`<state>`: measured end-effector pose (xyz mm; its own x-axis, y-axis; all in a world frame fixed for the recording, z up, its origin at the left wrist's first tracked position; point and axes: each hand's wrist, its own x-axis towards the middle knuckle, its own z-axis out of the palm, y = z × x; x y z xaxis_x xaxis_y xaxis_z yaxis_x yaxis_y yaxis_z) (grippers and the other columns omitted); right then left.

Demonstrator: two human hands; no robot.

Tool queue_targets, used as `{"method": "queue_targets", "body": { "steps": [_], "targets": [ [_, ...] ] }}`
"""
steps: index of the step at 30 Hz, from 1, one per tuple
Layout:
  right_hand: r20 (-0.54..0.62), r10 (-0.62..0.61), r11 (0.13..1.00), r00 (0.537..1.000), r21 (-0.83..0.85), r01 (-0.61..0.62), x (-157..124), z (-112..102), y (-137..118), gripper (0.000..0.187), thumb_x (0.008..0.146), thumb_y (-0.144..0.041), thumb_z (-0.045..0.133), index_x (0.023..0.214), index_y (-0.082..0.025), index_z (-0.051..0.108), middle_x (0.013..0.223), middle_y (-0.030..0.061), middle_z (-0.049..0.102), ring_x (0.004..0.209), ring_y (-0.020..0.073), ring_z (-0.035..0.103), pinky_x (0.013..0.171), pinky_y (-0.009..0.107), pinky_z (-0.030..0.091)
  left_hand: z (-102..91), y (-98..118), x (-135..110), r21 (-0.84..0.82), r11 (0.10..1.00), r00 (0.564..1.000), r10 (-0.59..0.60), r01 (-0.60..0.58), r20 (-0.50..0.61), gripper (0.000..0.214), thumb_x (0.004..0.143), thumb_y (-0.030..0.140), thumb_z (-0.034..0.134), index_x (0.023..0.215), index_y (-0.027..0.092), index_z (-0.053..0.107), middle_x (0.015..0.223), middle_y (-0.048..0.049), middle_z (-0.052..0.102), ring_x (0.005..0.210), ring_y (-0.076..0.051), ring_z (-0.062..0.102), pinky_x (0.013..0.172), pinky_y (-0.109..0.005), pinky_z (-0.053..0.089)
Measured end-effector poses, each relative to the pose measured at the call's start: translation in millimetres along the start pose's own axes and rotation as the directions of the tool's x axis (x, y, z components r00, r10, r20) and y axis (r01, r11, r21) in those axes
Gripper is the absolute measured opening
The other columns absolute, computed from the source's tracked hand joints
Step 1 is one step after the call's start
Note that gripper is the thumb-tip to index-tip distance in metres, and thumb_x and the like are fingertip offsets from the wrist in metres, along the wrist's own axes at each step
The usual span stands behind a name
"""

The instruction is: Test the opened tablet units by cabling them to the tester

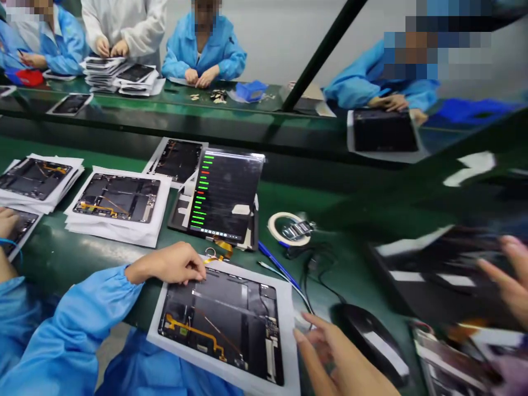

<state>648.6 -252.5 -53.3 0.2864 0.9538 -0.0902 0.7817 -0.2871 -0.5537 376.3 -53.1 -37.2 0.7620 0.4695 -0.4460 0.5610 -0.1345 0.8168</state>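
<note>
An opened tablet housing (231,313) lies on a white sheet (291,330) in front of me, its black inside and orange flex cable (193,333) facing up. My left hand (175,264) is closed at the housing's upper left edge; what its fingertips hold, if anything, is hidden. Just beyond that edge, another orange flex cable (223,247) hangs below a lit test screen (226,192) with green and red lines. Beside the sheet's right edge is my right hand (330,352), thumb and fingers apart, holding nothing.
Stacked tablet housings (119,198) stand at the left. A tape roll (289,228), a blue pen-like tool (276,261), black cables (322,269) and a mouse (371,341) lie rightward. Co-workers' hands (509,275) show at both sides, and several people sit or stand across the bench.
</note>
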Motion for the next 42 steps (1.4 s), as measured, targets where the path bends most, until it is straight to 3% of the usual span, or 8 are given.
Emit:
{"method": "queue_targets", "body": {
  "steps": [2, 5, 8, 14, 22, 42],
  "targets": [
    [0.027, -0.172, 0.985, 0.985, 0.037, 0.171, 8.2, 7.5, -19.3, 0.027, 0.100, -0.046, 0.046, 0.113, -0.027, 0.060, 0.090, 0.0069, 0.066, 0.076, 0.0238, 0.065, 0.063, 0.035, 0.051, 0.1, 3.5, -1.1, 0.165, 0.984, 0.997, 0.072, -0.073, 0.010, 0.014, 0.085, 0.011, 0.065, 0.084, 0.014, 0.078, 0.077, -0.0012, 0.073, 0.060, -0.006, 0.060, 0.059, -0.015, 0.040],
    [0.161, -0.470, 0.882, 0.868, 0.116, 0.456, 27.4, 34.1, -55.5, 0.021, 0.102, -0.031, 0.042, 0.099, -0.025, 0.062, 0.092, 0.0077, 0.064, 0.087, 0.0245, 0.061, 0.080, 0.039, 0.049, -0.3, 4.0, -1.9, 0.306, 0.942, 0.990, 0.130, -0.140, 0.051, 0.015, 0.082, 0.008, 0.065, 0.080, 0.017, 0.078, 0.080, 0.0001, 0.074, 0.064, -0.006, 0.059, 0.064, -0.015, 0.038],
    [0.238, -0.549, 0.834, 0.801, 0.084, 0.546, 44.6, 63.2, -81.8, 0.018, 0.101, -0.024, 0.045, 0.095, -0.023, 0.062, 0.092, 0.0079, 0.062, 0.089, 0.0261, 0.056, 0.080, 0.041, 0.046, -0.3, 1.0, -2.5, 0.387, 0.907, 0.986, 0.138, -0.165, 0.097, 0.017, 0.081, 0.008, 0.065, 0.081, 0.018, 0.078, 0.076, 0.0013, 0.072, 0.061, -0.007, 0.054, 0.063, -0.017, 0.036],
    [0.280, -0.514, 0.858, 0.811, 0.151, 0.491, 50.8, 87.5, -85.7, 0.004, 0.095, -0.018, 0.060, 0.092, -0.020, 0.059, 0.094, 0.0055, 0.061, 0.093, 0.0256, 0.053, 0.079, 0.039, 0.041, 5.3, -0.6, -2.6, 0.503, 0.852, 0.987, 0.093, -0.145, 0.128, 0.022, 0.079, 0.007, 0.060, 0.080, 0.020, 0.077, 0.079, -0.0009, 0.073, 0.064, -0.010, 0.055, 0.064, -0.020, 0.035],
    [0.262, -0.492, 0.859, 0.830, 0.300, 0.414, 50.9, 90.4, -81.4, 0.010, 0.096, -0.017, 0.058, 0.087, -0.020, 0.059, 0.087, 0.0036, 0.058, 0.089, 0.0227, 0.051, 0.079, 0.037, 0.040, 9.9, -0.7, -2.3, 0.494, 0.855, 0.985, 0.100, -0.157, 0.139, 0.020, 0.077, 0.006, 0.060, 0.073, 0.019, 0.075, 0.076, -0.0006, 0.073, 0.061, -0.011, 0.055, 0.062, -0.022, 0.033],
    [0.204, -0.515, 0.832, 0.832, 0.353, 0.429, 48.7, 98.5, -74.1, 0.010, 0.095, -0.015, 0.060, 0.086, -0.020, 0.058, 0.086, 0.0015, 0.057, 0.087, 0.0215, 0.047, 0.077, 0.036, 0.034, 12.6, -2.3, -2.2, 0.521, 0.835, 0.979, 0.099, -0.180, 0.179, 0.025, 0.082, 0.012, 0.054, 0.085, 0.022, 0.076, 0.083, -0.0018, 0.075, 0.068, -0.012, 0.060, 0.062, -0.024, 0.033]
  ]
}}
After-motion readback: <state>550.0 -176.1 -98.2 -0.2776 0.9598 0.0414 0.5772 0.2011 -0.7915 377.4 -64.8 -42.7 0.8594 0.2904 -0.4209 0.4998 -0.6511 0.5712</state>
